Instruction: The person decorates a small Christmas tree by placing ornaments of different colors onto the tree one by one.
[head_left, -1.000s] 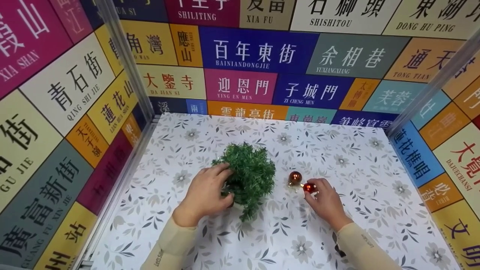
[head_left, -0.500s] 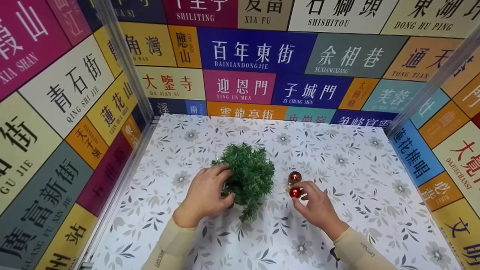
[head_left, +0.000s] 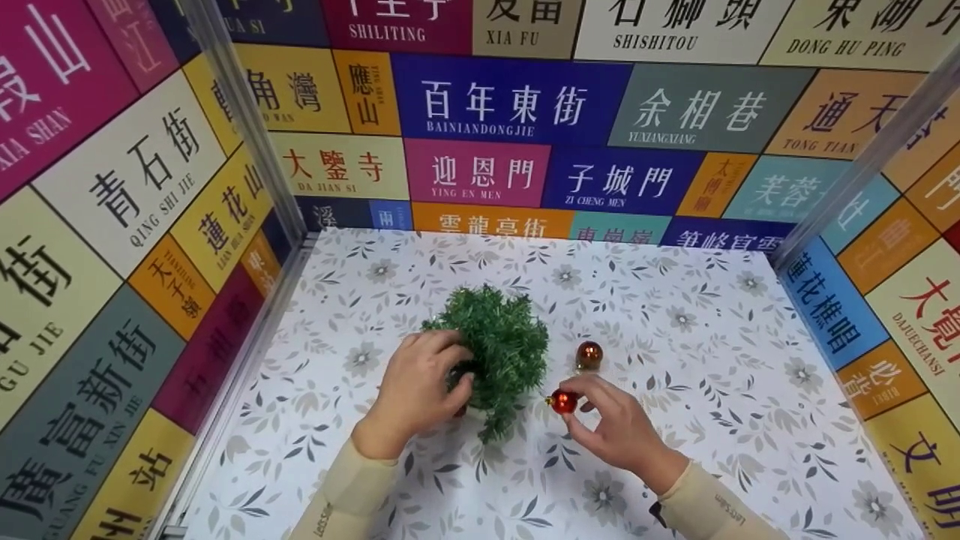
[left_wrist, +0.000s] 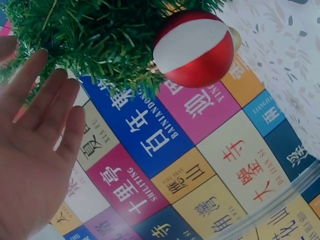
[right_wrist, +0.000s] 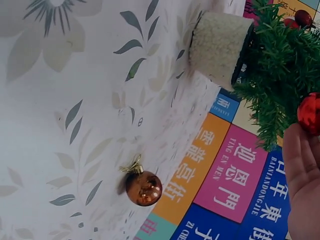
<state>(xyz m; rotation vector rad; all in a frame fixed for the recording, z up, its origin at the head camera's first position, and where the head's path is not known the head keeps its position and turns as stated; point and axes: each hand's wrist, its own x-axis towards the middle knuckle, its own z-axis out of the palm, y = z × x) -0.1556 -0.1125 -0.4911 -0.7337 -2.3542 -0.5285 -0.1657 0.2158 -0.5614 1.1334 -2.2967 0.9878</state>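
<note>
left hand (head_left: pixel 416 390) grips the mini christmas tree (head_left: pixel 499 349); right hand (head_left: pixel 611 427) pinches a red bauble (head_left: pixel 562 402), which could slip off flimsy needles and roll.

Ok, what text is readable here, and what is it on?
All on the wall panels:
"BAINIANDONGJIE" on the blue panel.
"YING EN MEN" on the pink panel.
"ZI CHENG MEN" on the dark blue panel.
"DA JIAN SI" on the cream panel.
"QING SHI JIE" on the left white panel.
The sleeve print is too small to read.
The baubles and tree carry none.
</note>
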